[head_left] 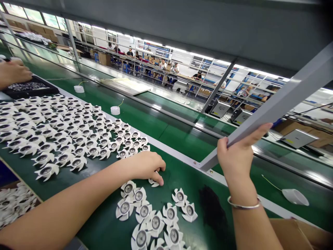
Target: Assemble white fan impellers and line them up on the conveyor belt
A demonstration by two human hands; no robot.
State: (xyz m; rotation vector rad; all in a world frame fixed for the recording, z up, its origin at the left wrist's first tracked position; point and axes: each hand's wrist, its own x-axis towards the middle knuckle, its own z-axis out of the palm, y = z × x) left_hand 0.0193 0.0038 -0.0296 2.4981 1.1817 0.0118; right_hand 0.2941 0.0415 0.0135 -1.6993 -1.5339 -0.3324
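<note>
My left hand [144, 165] reaches over the green table from the lower left, fingers curled around a white fan blade wheel [155, 178] that is partly hidden under them. Just below it lies a loose group of white fan wheels [155, 222] with grey round hubs, facing up. To its left, many more fan wheels [67, 132] stand in close rows. My right hand [236, 156], with a silver bangle on the wrist, grips the slanted grey metal post [275, 107] near its foot.
Another person's hand [14, 73] is above a black tray [30, 86] at far left. Behind the rows runs a green conveyor [166, 132] carrying white round parts [115, 110] with wires. A dark grey shelf [166, 21] hangs overhead. A cardboard box [291, 232] stands lower right.
</note>
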